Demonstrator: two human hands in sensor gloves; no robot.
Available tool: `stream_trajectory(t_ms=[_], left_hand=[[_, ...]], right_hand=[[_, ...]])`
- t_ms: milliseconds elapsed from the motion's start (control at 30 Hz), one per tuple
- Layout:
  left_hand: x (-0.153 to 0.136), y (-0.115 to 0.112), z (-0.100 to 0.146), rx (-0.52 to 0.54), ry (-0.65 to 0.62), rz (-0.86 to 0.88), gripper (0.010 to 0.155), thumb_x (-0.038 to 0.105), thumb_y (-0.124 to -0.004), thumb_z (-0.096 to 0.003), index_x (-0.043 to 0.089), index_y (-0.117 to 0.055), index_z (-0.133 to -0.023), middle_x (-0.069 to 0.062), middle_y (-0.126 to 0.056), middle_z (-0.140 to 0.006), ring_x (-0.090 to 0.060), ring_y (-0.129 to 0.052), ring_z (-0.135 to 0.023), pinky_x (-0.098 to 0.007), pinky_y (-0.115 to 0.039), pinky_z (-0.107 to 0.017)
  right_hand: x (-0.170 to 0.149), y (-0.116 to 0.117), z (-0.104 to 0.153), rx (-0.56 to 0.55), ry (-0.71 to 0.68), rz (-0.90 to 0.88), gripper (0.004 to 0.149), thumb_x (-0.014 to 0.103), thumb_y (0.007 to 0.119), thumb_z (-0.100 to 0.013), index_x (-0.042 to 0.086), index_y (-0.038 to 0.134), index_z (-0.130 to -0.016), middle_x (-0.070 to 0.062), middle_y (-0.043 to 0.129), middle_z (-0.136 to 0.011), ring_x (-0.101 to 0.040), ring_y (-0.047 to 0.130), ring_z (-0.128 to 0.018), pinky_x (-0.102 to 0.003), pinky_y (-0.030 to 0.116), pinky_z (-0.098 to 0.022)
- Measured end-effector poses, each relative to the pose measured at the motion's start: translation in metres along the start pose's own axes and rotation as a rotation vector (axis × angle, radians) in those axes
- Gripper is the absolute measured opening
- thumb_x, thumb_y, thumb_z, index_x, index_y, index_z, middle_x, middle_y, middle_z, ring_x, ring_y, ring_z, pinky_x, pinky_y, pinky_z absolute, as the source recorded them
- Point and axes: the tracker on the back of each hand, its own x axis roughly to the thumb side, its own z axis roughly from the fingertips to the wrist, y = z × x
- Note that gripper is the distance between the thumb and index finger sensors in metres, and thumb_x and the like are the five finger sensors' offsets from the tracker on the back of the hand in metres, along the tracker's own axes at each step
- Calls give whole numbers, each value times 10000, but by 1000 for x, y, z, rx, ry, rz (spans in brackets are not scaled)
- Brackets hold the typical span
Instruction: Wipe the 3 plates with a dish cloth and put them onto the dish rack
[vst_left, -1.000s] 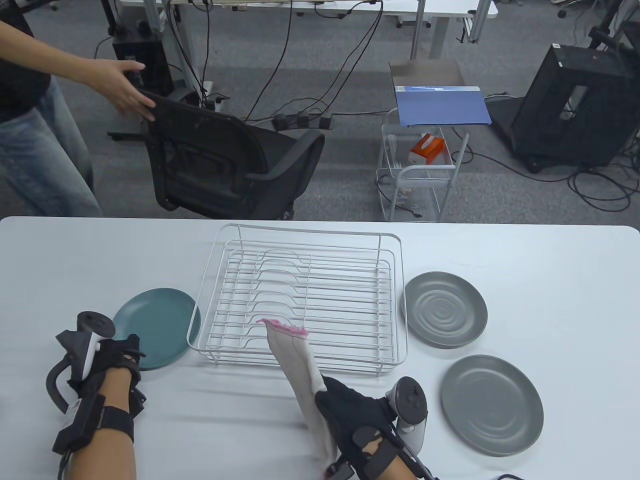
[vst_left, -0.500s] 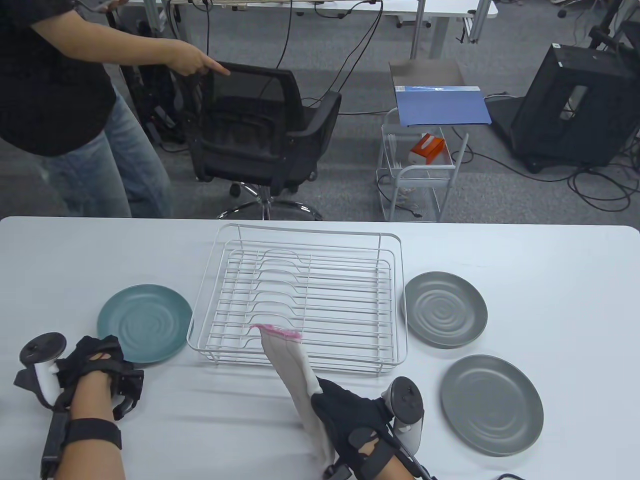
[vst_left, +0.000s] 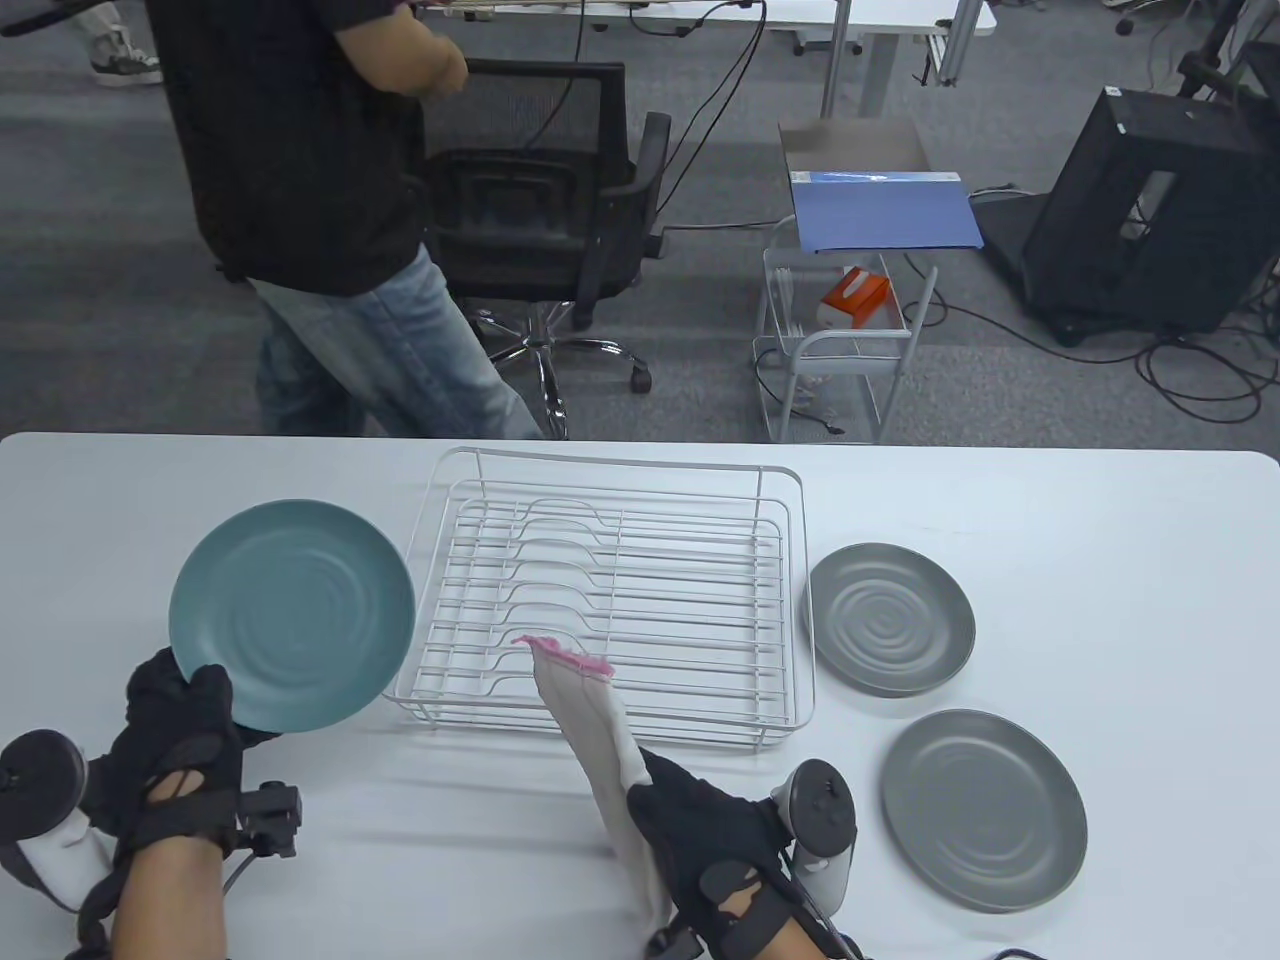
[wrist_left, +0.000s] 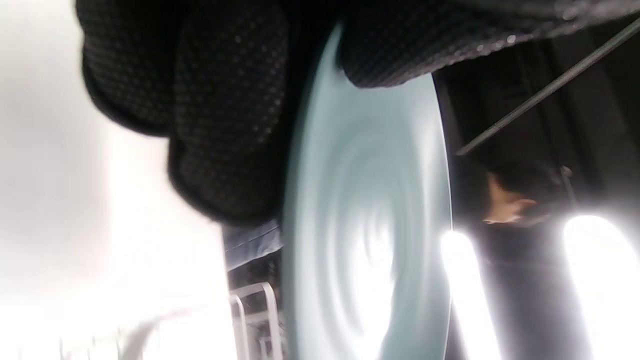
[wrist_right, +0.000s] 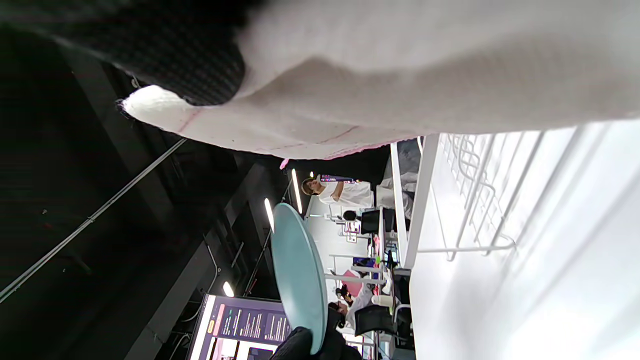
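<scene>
My left hand (vst_left: 185, 705) grips the near rim of the teal plate (vst_left: 292, 613) and holds it raised and tilted, left of the white wire dish rack (vst_left: 610, 600). In the left wrist view the teal plate (wrist_left: 370, 220) runs edge-on between my gloved fingers (wrist_left: 220, 125) and thumb. My right hand (vst_left: 690, 810) holds a white dish cloth (vst_left: 590, 730) with a pink hem; the cloth sticks up over the rack's front edge. The same cloth (wrist_right: 400, 80) fills the top of the right wrist view, where the teal plate (wrist_right: 297, 275) appears edge-on. Two grey plates (vst_left: 890, 618) (vst_left: 983, 810) lie flat right of the rack.
A person in jeans (vst_left: 330, 200) stands just beyond the table's far edge at the left, next to a black office chair (vst_left: 550, 200). A wire cart (vst_left: 840, 340) stands on the floor behind the table. The white table (vst_left: 1100, 560) has bare surface at the far right.
My left hand took hold of the teal plate and lifted it off the table, tilting it up. The person moved right behind the table with the chair. My right hand barely moved.
</scene>
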Motion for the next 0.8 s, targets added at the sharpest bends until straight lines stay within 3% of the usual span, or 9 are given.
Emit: stream_trajectory(t_ms=[267, 400, 567, 633, 800], left_hand=[[-3, -59, 36, -147, -60, -51, 502, 316, -761, -555, 234, -541, -999, -69, -964, -840, -248, -1122, -381, -498, -849, -455], [-4, -73, 47, -191, -78, -107, 497, 311, -764, -552, 225, -551, -993, -91, -966, -832, -253, -1127, -363, -498, -855, -441], [-10, -94, 57, -311, -56, -101, 502, 310, -751, -562, 220, -526, -1001, -116, -941, -854, -252, -1134, -381, -495, -857, -453], [-9, -102, 58, -363, -54, -94, 503, 316, -745, -570, 225, -514, -1008, -118, -928, -871, -251, -1135, -402, -491, -854, -469], [-3, -114, 66, -446, -122, -98, 515, 320, -742, -577, 214, -488, -1013, -132, -899, -902, -275, -1129, -436, -502, -840, -492]], right_hand=[[20, -5, 8, -120, -140, 31, 537, 369, 781, -479, 32, 739, -895, -262, 647, -941, -520, 595, -840, -644, 537, -593], [37, 1, 16, -166, -273, 225, 536, 368, 780, -479, 32, 737, -894, -259, 638, -944, -520, 573, -847, -645, 522, -596], [48, 26, 26, -173, -350, 596, 533, 371, 790, -473, 28, 758, -880, -255, 658, -936, -509, 536, -856, -639, 499, -601], [45, 36, 26, -134, -321, 719, 531, 379, 789, -470, 42, 762, -878, -236, 659, -941, -483, 506, -869, -617, 486, -610], [28, 58, 24, -59, -199, 734, 523, 344, 807, -466, 20, 771, -874, -247, 640, -940, -463, 442, -873, -606, 429, -609]])
